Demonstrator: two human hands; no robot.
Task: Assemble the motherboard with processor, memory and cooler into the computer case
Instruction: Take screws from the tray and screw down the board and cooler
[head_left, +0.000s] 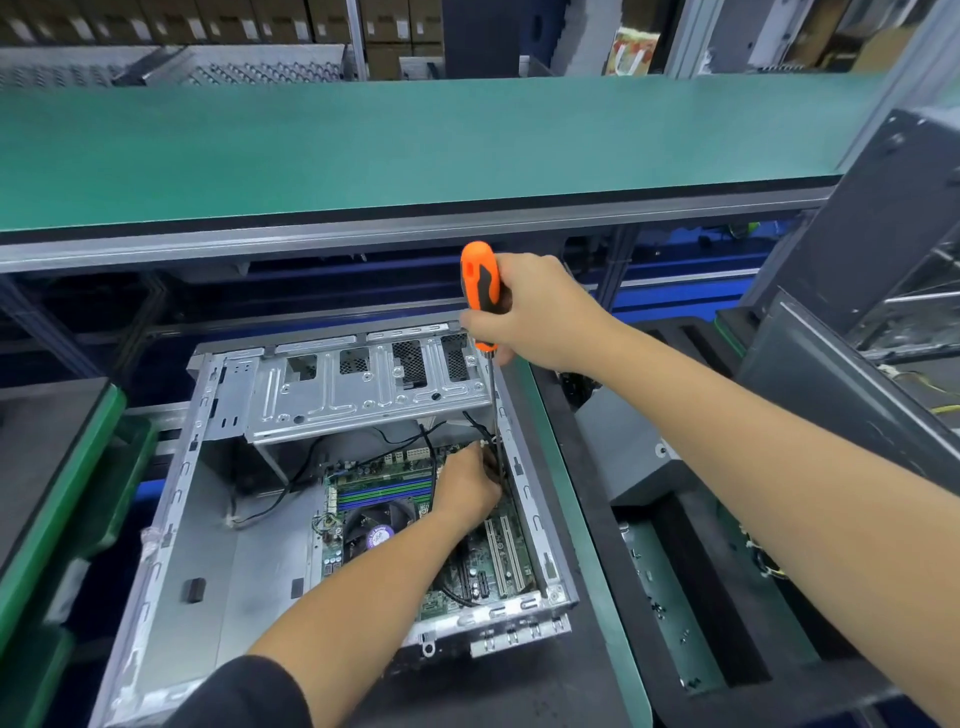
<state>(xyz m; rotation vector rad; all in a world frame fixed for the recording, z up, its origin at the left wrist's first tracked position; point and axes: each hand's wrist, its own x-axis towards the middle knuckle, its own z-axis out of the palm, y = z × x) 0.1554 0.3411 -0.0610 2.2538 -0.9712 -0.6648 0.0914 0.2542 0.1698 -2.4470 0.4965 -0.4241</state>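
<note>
An open grey metal computer case (171, 519) lies on its side on the workbench. Inside it sits the green motherboard (483, 566), with blue and green memory slots (384, 493) and a round black cooler fan (376, 527). My right hand (530, 312) grips an orange and black screwdriver (480, 283) upright above the case's far right corner; its thin shaft runs down into the case. My left hand (467, 486) reaches into the case, its fingers curled around the shaft's lower end at the board's far right corner. The tip is hidden.
A silver drive cage (363, 384) spans the case's far end, with black cables below it. A green-topped shelf (415, 135) runs overhead. Green bins (67, 493) stand at the left. A black foam tray (701, 587) with loose small parts and dark case panels (857, 353) lie at the right.
</note>
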